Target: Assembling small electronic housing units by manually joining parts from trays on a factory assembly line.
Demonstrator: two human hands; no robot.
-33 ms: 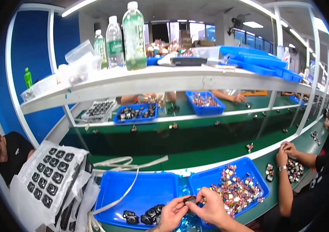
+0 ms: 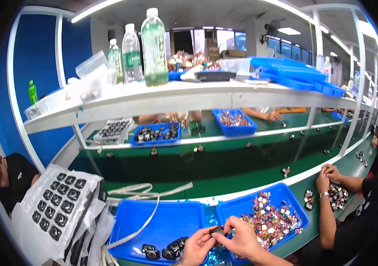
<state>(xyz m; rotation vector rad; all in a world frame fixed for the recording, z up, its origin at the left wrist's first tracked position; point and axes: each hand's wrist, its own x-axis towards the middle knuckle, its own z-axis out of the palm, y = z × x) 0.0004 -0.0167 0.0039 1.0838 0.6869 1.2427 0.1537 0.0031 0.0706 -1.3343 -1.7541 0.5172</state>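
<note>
Between the fingertips of both hands is a small black part (image 2: 217,231), partly hidden by my fingers. My left hand (image 2: 199,244) pinches its left side. My right hand (image 2: 241,237) grips it from the right, with thumb and forefinger pressed against it. Just left of my hands, several black camera-like modules (image 2: 152,253) with round lens faces lie in a blue tray (image 2: 122,221). Under and beside my right hand stands a second blue tray (image 2: 303,208), heaped with small pinkish and silver components (image 2: 271,219).
A stack of white moulded trays (image 2: 76,177) with rows of black modules stands at left. A white strap (image 2: 147,217) crosses the left blue tray. Beyond runs a green conveyor (image 2: 189,166) under a shelf (image 2: 144,95) with bottles. At right, a co-worker's hands (image 2: 326,175) are over loose parts.
The view has tipped slightly, so the shelf and trays sit a little lower in the picture. Both hands keep hold of the black part, with only a slight shift of the fingers.
</note>
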